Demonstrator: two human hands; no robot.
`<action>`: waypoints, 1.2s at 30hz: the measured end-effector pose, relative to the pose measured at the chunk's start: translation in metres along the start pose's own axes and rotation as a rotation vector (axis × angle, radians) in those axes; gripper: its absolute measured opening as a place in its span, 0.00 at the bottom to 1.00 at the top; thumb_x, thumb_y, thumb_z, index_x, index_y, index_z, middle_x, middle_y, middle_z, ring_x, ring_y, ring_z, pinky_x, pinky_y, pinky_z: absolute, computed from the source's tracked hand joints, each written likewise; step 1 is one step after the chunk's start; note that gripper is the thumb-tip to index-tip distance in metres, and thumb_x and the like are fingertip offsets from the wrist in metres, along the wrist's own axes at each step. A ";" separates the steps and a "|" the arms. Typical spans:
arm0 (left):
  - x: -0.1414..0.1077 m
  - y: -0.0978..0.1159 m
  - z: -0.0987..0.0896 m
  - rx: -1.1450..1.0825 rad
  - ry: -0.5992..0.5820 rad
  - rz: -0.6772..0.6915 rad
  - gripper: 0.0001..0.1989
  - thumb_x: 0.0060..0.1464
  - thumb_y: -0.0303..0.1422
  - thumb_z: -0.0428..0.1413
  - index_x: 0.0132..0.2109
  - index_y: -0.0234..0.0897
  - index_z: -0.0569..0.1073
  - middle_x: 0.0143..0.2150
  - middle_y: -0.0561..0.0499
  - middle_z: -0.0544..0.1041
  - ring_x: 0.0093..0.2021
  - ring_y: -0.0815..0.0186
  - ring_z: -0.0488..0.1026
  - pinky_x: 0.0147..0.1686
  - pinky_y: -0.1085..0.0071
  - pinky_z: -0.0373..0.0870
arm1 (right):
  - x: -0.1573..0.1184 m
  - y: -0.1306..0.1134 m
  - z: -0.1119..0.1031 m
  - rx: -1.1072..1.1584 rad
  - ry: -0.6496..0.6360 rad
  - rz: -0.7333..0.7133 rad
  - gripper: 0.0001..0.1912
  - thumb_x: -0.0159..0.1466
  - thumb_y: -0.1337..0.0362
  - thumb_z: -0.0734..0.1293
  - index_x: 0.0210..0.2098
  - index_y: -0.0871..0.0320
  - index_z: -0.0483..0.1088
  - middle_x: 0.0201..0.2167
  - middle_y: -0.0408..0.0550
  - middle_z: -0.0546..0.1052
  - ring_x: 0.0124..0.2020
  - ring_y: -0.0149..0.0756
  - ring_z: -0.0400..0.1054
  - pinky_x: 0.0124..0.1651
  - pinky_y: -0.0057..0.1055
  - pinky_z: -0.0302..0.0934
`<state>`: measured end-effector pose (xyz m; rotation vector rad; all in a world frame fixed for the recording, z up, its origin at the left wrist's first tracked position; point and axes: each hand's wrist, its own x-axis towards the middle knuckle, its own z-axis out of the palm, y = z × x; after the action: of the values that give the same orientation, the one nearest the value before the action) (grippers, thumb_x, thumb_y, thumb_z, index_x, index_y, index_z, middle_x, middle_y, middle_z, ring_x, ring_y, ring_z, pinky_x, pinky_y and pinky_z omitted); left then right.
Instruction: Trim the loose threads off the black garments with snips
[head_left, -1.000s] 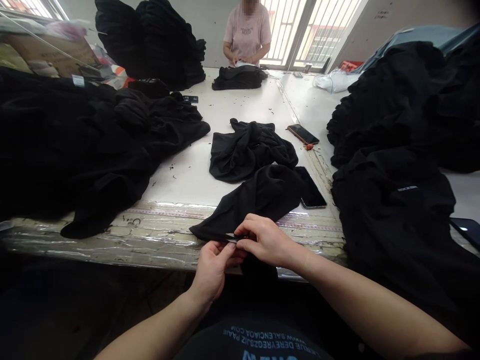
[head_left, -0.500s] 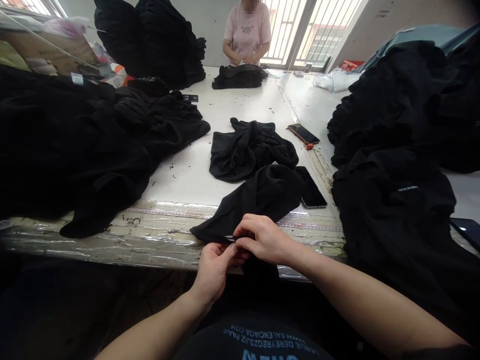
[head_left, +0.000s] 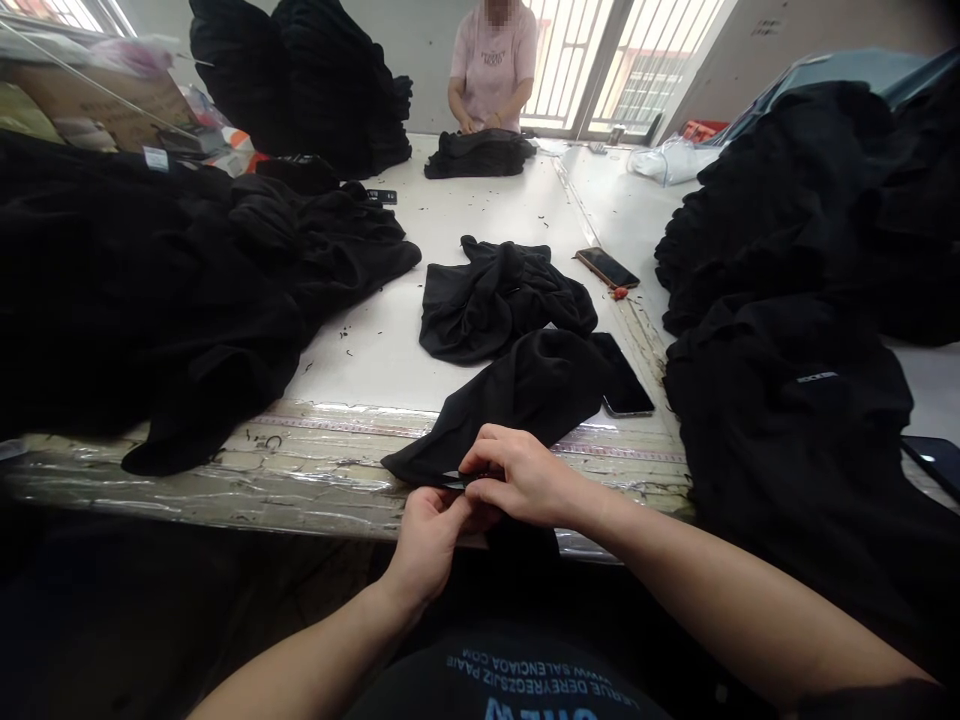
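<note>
A black garment (head_left: 510, 390) lies across the front edge of the table, one corner pointing left and part hanging over the edge. My left hand (head_left: 431, 530) pinches its edge from below with thumb and fingers. Touching it from the upper right, my right hand (head_left: 517, 478) is closed on the same edge. A small pale strip shows on the cloth beside the right fingertips; what it is cannot be made out. Another crumpled black garment (head_left: 495, 300) lies just beyond. A dark phone (head_left: 626, 380) rests against the held garment's right end.
Large heaps of black clothing stand at the left (head_left: 150, 280) and right (head_left: 787, 400). A second phone (head_left: 607, 268) lies farther back on the white table (head_left: 375, 350). Across the table, a person in a pink shirt (head_left: 495, 60) has both hands at a folded black stack (head_left: 480, 153).
Both my hands have shifted slightly left along the cloth edge, and more of the pale strip shows. The person across has moved their hands left and down onto the stack.
</note>
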<state>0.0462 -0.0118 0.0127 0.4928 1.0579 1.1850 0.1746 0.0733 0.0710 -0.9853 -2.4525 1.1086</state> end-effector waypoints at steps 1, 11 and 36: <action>0.000 0.000 0.000 0.006 -0.003 0.000 0.12 0.48 0.35 0.63 0.35 0.28 0.78 0.30 0.44 0.79 0.31 0.64 0.77 0.35 0.70 0.73 | 0.000 0.000 0.000 0.009 0.002 0.001 0.05 0.54 0.72 0.69 0.32 0.60 0.73 0.31 0.44 0.70 0.33 0.31 0.65 0.36 0.26 0.61; -0.001 0.002 0.000 0.060 0.000 -0.051 0.14 0.47 0.37 0.63 0.35 0.27 0.77 0.29 0.43 0.79 0.29 0.66 0.76 0.30 0.73 0.72 | 0.001 0.003 0.002 0.034 0.032 0.023 0.04 0.54 0.74 0.68 0.28 0.60 0.73 0.28 0.43 0.71 0.30 0.29 0.65 0.34 0.25 0.59; 0.002 0.041 -0.032 -0.103 0.173 0.197 0.15 0.46 0.30 0.64 0.43 0.34 0.74 0.44 0.47 0.77 0.43 0.65 0.73 0.41 0.70 0.73 | 0.000 -0.015 0.008 -0.084 0.189 -0.036 0.06 0.57 0.71 0.68 0.36 0.60 0.72 0.34 0.47 0.69 0.32 0.31 0.65 0.36 0.29 0.63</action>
<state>-0.0023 -0.0026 0.0294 0.4267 1.1068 1.4700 0.1641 0.0617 0.0772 -1.0157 -2.3707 0.8650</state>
